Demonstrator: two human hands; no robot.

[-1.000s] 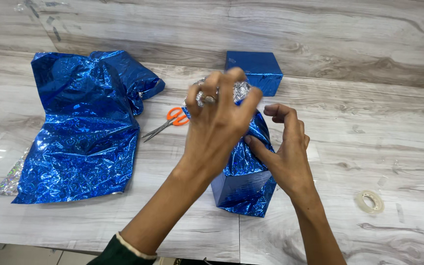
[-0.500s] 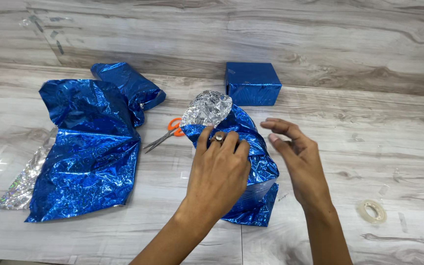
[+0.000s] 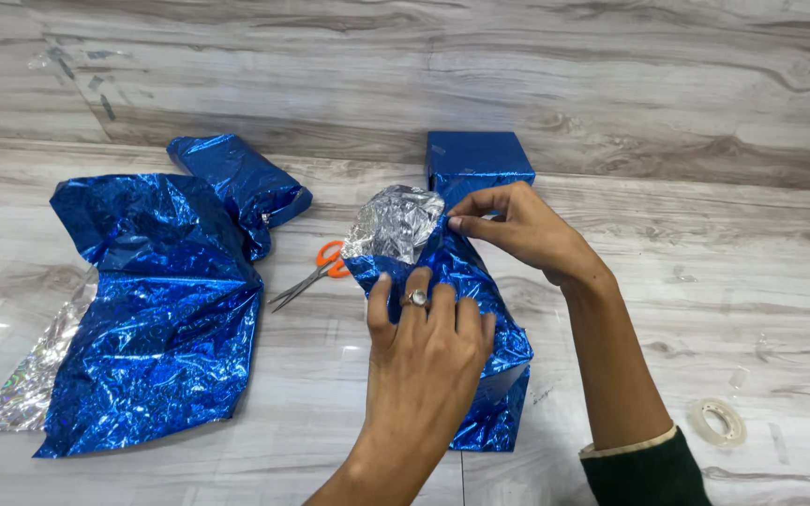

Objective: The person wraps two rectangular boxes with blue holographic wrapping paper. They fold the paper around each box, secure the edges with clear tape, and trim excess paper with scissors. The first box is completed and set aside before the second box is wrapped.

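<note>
A box half covered in shiny blue foil paper (image 3: 494, 375) lies in the middle of the wooden table. The paper's far end sticks up and shows its silver underside (image 3: 394, 223). My left hand (image 3: 428, 351), with a ring on one finger, presses flat on top of the covered box. My right hand (image 3: 517, 230) pinches the foil's upper edge beside the silver flap.
A large crumpled sheet of blue foil (image 3: 157, 300) lies at the left. Orange-handled scissors (image 3: 316, 272) rest between it and the box. A fully wrapped blue box (image 3: 475, 159) stands at the back against the wall. A roll of clear tape (image 3: 716, 422) lies at the right.
My left hand came down from the top of the foil and flattened onto the box. My right hand moved from the box's right side up to the foil's upper edge and pinched it.
</note>
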